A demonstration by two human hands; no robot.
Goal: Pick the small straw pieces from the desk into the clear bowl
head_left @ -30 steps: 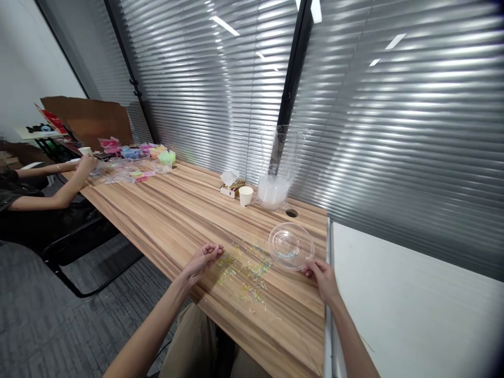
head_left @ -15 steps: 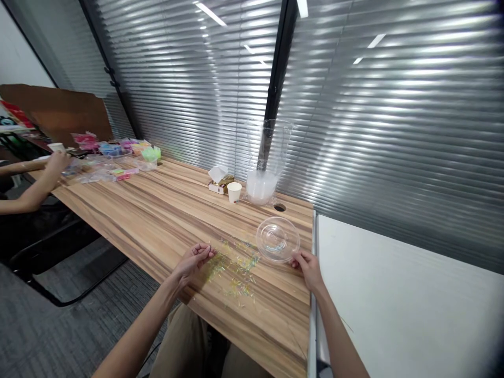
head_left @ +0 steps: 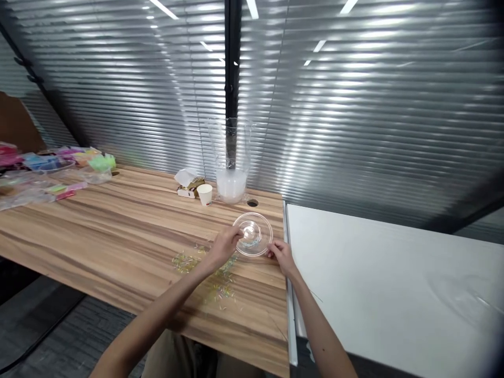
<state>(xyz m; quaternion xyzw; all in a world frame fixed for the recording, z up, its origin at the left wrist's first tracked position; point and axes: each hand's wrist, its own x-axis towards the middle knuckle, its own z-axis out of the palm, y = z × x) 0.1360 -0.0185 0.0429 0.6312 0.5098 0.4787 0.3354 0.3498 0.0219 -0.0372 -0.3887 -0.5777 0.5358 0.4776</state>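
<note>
A round clear plastic bowl (head_left: 260, 223) rests on the wooden table, with a few small blue pieces in it. My right hand (head_left: 281, 257) pinches its near right rim between thumb and fingers. Over the bowl's left side is my left hand (head_left: 226, 245), fingers pressed together; whatever they hold is too small to make out. Many tiny yellow, green and blue tube-like pieces (head_left: 223, 290) lie scattered on the wood below and left of the bowl, partly covered by my left forearm.
Behind the bowl stand a paper cup (head_left: 205, 195), a tissue pack (head_left: 189, 187) and a tall clear bag with a whitish container (head_left: 231, 185). Colourful plastic packets (head_left: 65, 190) lie at far left. A white tabletop (head_left: 378, 283) adjoins on the right, beyond a metal edge.
My left hand has moved from the scattered pieces to above the bowl. My right hand keeps its hold on the rim. The view has turned right, and the other person's arms are out of sight.
</note>
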